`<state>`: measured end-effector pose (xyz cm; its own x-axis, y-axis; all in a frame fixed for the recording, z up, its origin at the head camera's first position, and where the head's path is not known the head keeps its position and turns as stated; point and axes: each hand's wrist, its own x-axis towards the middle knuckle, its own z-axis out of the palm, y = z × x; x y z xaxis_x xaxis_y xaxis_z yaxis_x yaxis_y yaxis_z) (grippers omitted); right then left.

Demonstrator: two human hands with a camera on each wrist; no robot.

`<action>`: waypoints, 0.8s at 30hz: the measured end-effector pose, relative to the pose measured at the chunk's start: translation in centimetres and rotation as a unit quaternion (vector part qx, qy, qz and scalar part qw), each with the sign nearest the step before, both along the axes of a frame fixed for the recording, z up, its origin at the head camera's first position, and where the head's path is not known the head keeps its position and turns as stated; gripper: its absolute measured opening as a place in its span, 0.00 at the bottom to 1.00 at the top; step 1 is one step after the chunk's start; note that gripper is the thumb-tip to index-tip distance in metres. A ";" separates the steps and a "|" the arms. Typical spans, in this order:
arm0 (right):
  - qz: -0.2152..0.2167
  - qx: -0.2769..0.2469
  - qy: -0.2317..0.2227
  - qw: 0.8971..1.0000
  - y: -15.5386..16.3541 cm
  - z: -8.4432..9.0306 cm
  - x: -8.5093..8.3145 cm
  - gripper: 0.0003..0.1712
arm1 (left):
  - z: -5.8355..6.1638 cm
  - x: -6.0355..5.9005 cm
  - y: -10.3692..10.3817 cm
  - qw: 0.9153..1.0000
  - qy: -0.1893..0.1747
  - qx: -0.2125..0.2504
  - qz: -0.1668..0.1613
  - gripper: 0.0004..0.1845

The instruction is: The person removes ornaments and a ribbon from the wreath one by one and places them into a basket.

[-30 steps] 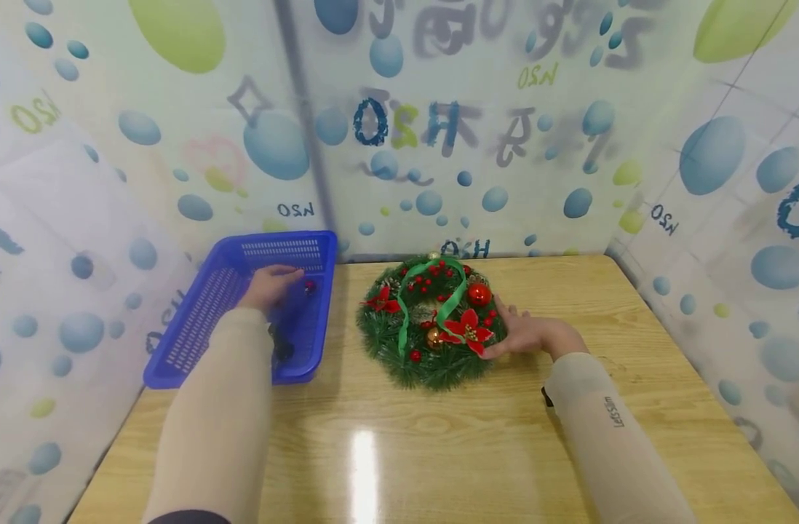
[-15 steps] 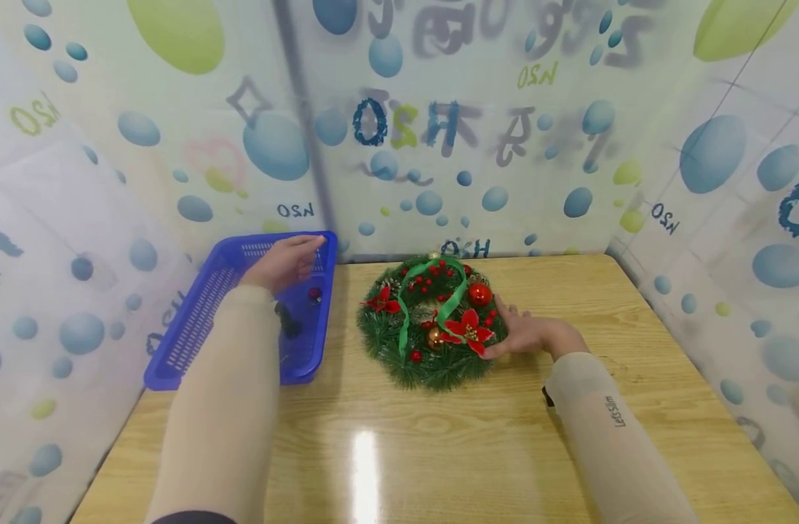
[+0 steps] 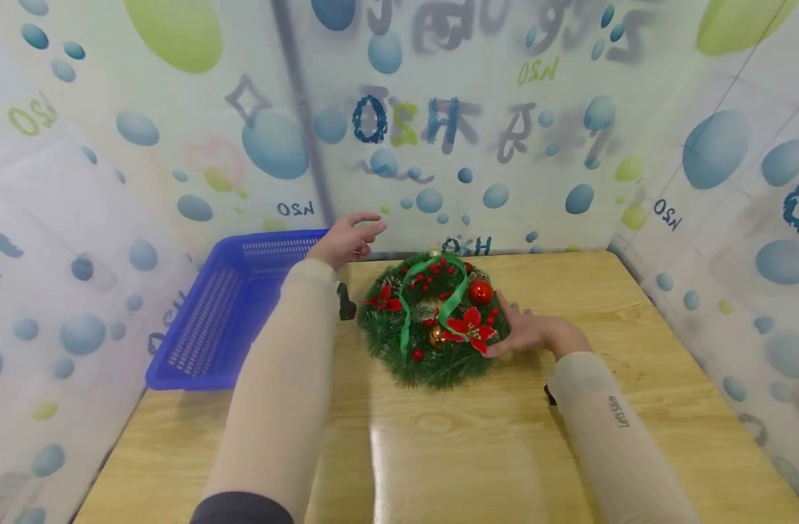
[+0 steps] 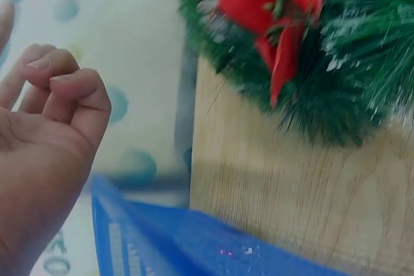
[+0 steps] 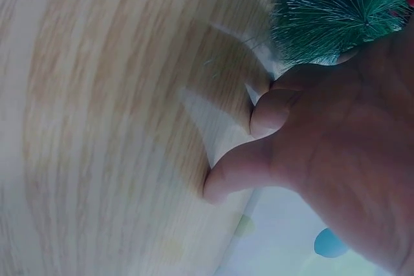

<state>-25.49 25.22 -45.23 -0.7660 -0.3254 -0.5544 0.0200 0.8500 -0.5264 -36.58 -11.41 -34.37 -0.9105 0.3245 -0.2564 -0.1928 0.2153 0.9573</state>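
Green pine-needle wreath (image 3: 432,320) sits flat on wooden table (image 3: 478,451), toward far edge, approx centre. Decor: green ribbon (image 3: 432,287) looped over the top, red poinsettias (image 3: 470,329), red bauble (image 3: 481,292), gold bauble (image 3: 435,337), small red berries. No label readable on it.

R hand (image 3: 527,331) on wreath's right edge, fingers resting against the needles by the poinsettia; wrist cam shows fingers bent, tips on the table, pressing not clamping. Sleeve (image 3: 609,429) carries small print, too small to read for sure.

L hand (image 3: 347,236) in the air above wreath's far-left rim, between it and blue plastic basket (image 3: 216,327); fingers loosely curled, holding nothing.

Basket just left of wreath, not touching. Backdrop (image 3: 439,124) w/ blue bubbles, mirrored "H2O" lettering.
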 end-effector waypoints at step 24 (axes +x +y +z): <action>-0.001 -0.025 0.009 1.000 0.3 0.1 0.4 0.80 | -6.7 -2.6 8.8 0.950 0.183 -0.248 -0.053 0.21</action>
<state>-25.13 25.54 -45.15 -0.7772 -0.3501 -0.5229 0.0119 0.8227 -0.5684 -39.14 -2.57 -41.06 -0.9371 0.3409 -0.0745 0.1809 0.6572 0.7317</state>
